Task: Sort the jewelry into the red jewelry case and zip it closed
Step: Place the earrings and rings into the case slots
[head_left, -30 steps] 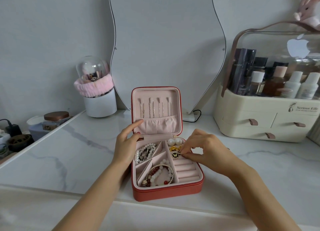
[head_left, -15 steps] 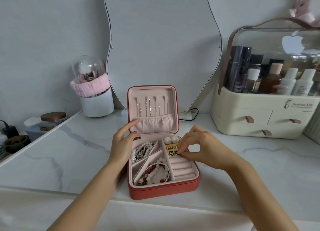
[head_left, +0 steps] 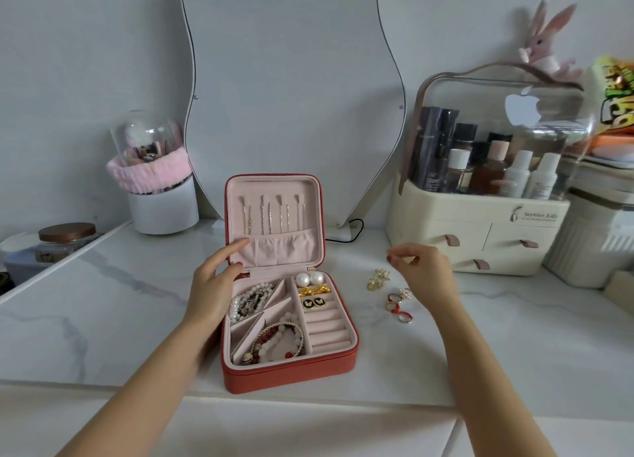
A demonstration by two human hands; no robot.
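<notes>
A: The right hand (head_left: 420, 268) fingers (head_left: 394, 257), loosely curled, seem empty, just above the gold earrings (head_left: 377, 279).

B: So, mid-sorting; pinch those next. The red jewelry case (head_left: 288, 326) lies open leftward, left hand (head_left: 212, 285) steadying its lid.

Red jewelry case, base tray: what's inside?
In the red jewelry case: pearl strands, beaded bracelets, pearl studs, gold earrings, butterfly studs. Ring rolls empty. Left hand covers the tray's left edge.
</notes>
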